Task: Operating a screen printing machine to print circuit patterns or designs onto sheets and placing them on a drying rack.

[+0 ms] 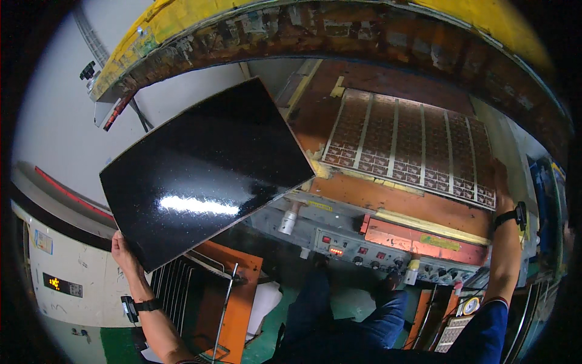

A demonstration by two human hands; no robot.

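Observation:
My left hand (pixel 123 252) is closed on the lower left corner of a glossy black panel (pixel 200 164). The panel is raised and tilted, with a bright streak of light reflected on it. Its right corner reaches the copper-coloured bed of a machine. On that bed lies a flat circuit board panel (pixel 412 145) patterned with rows of small brown units split by pale strips. Along its right edge rests my right hand (pixel 502 185), fingers stretched out against the side. Whether they grip the edge is hard to see. Each wrist wears a black strap with a small device.
A heavy stained frame (pixel 364 30) with yellow covering arches over the bed. Knobs and lit switches line the control panel (pixel 364 252) at the bed's front. An orange rack (pixel 230 303) with metal rods stands below left, near a white cabinet (pixel 60 279) with a lit display.

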